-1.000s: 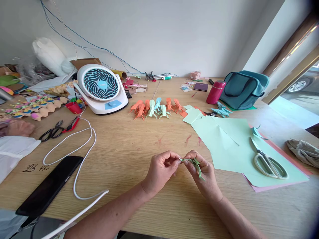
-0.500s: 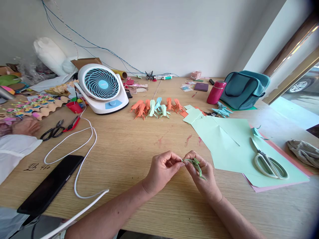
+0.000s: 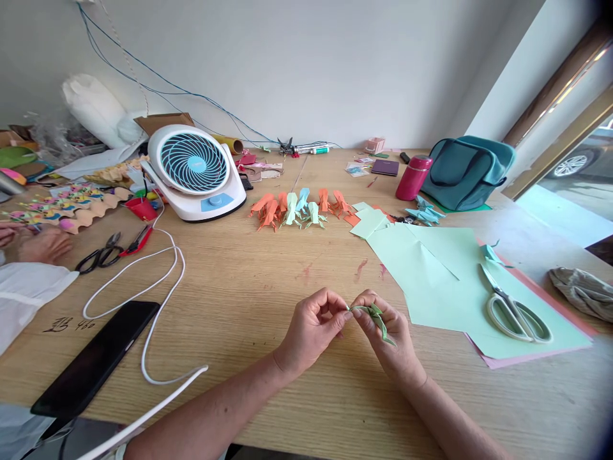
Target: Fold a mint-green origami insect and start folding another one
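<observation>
A small green folded-paper figure [image 3: 377, 314] is held above the near middle of the table. My right hand [image 3: 393, 345] is closed around its body, with one pointed strip sticking out below the fingers. Thumb and forefinger of my left hand [image 3: 309, 329] pinch the thin tip at its left end, and the two hands nearly touch. Beyond them stands a group of similar folded figures in orange [image 3: 269, 213], pale green [image 3: 291, 209] and blue [image 3: 303, 200]. Fingers hide part of the held figure.
Scissors [image 3: 514, 314] lie on pale green paper sheets [image 3: 440, 287] at right. A pink bottle [image 3: 412, 179] and teal bag [image 3: 467, 176] stand behind. Left are a fan [image 3: 196, 172], white cable [image 3: 143, 358], black phone [image 3: 98, 358], black-handled shears [image 3: 100, 255] and another person's hand [image 3: 45, 244].
My hands keep nearly the same pinch on the paper figure. At the far left, the other person's hands have shifted and a second hand now shows. The view has moved slightly.
</observation>
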### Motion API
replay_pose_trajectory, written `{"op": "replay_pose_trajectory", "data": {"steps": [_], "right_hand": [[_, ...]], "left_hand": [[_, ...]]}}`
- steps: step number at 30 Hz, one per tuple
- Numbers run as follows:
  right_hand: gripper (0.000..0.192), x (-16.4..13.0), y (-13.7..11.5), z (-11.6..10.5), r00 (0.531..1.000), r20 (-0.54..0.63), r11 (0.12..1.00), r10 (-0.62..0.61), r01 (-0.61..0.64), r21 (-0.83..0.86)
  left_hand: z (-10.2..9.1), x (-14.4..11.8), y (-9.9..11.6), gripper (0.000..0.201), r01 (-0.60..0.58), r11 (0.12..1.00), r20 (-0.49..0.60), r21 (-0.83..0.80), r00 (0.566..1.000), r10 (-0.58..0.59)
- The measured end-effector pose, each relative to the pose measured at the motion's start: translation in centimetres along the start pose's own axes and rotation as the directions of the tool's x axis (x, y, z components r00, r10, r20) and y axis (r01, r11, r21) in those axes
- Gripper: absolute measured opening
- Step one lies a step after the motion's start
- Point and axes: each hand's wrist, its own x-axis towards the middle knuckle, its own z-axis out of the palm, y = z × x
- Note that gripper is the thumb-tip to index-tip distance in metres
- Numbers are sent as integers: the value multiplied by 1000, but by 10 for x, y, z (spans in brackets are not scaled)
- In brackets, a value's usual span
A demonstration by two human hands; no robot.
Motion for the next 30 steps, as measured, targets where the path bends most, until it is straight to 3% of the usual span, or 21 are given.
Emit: {"op": "replay_pose_trajectory", "data": {"steps": [10,20,30], "right_hand": [[22,1,3,1,1000,-13,999,6,-6,36],[25,2,2,4,998,7,985,62,-62,163],[24,2,3,5,997,4,982,79,-79,170]], "left_hand": [[-1,0,-4,15,-148,987,-54,65,987,151],[1,-2,-1,18,-193,977,-78,90,977,200],[0,-5,2,10,-380,879,-67,290,908,414]]}}
